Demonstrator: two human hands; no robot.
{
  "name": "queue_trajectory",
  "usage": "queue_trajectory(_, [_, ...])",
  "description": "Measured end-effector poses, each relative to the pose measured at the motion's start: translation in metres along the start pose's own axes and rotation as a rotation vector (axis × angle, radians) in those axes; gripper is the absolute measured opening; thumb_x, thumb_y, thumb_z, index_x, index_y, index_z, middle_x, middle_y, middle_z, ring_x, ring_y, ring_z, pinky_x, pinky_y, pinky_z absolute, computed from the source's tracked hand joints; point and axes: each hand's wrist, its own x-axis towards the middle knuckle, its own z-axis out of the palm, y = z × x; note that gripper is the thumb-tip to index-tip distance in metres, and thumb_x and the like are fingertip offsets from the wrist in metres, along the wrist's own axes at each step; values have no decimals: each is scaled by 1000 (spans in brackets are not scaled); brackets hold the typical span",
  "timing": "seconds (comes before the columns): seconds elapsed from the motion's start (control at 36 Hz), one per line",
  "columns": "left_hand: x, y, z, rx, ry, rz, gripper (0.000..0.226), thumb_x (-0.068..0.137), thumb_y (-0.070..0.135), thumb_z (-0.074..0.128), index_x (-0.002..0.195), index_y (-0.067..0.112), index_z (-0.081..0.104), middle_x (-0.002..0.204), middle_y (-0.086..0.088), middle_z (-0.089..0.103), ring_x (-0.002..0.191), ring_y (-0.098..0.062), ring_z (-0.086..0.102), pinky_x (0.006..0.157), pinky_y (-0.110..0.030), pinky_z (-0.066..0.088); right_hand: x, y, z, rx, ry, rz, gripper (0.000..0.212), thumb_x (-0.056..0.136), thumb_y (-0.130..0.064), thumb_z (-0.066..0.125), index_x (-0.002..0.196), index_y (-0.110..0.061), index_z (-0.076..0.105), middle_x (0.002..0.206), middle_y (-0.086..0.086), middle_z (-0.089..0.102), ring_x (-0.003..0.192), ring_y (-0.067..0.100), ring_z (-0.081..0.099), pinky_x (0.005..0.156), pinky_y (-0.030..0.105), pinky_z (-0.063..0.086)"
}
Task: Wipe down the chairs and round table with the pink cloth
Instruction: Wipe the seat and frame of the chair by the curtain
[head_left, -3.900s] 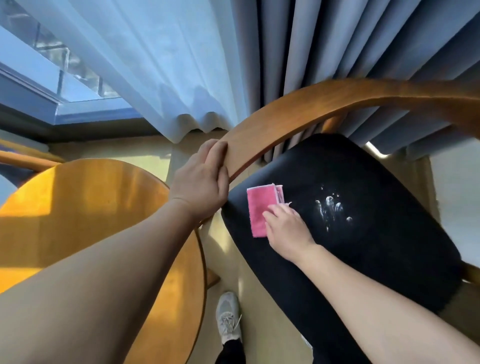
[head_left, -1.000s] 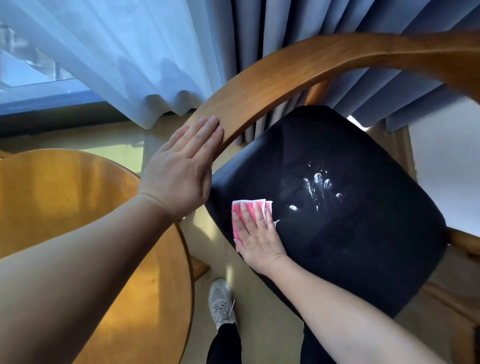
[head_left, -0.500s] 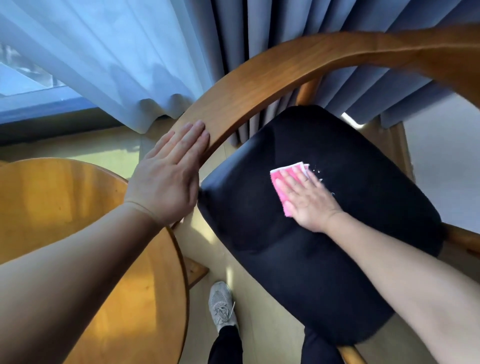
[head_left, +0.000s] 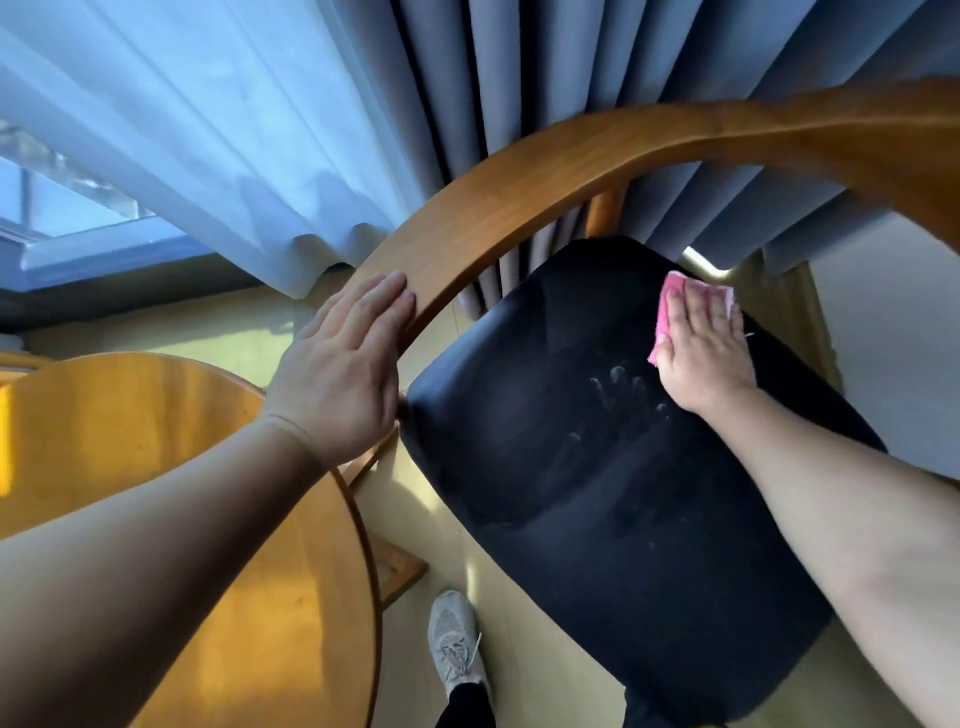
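A chair with a black padded seat (head_left: 597, 509) and a curved wooden backrest rail (head_left: 519, 192) stands in front of me. My right hand (head_left: 701, 353) presses the folded pink cloth (head_left: 662, 325) flat onto the far right corner of the seat, fingers spread over it. Faint whitish smear marks (head_left: 618, 389) show near the seat's middle. My left hand (head_left: 343, 374) lies flat, fingers together, against the left end of the wooden rail. The round wooden table (head_left: 208, 519) is at lower left, partly under my left forearm.
Sheer white curtain (head_left: 208, 145) and grey drapes (head_left: 571, 67) hang close behind the chair. A window (head_left: 67, 218) is at far left. My grey shoe (head_left: 457, 644) stands on the pale floor between table and chair. A wooden table foot (head_left: 400, 571) juts out beside it.
My right hand has slid the pink cloth from the seat's middle to its far right corner. The white marks are fainter and smeared. My left hand stays on the rail.
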Motion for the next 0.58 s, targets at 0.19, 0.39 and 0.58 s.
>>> queue_trajectory(0.19, [64,7,-5,59,-90,165,55,89,24,39,139,1,41,144,-18,41,134,-33,37,114,-40,26,1,5,2,15,6,-10,68,96,-41,9,155,-9,-4,163,13,0,150,32,1,122,47,-3])
queue_trajectory(0.39, [102,13,8,67,-88,260,60,89,24,33,146,2,31,152,-18,28,142,-31,24,118,-39,15,-3,-1,10,43,55,16,71,94,-41,10,155,-6,2,163,15,7,150,34,5,122,47,-3])
queue_trajectory(0.58, [104,13,8,45,-44,290,58,89,21,36,144,0,33,150,-21,32,139,-35,30,117,-44,20,-68,-87,34,232,28,96,71,92,-40,11,151,-1,9,160,19,13,149,35,8,120,51,-2])
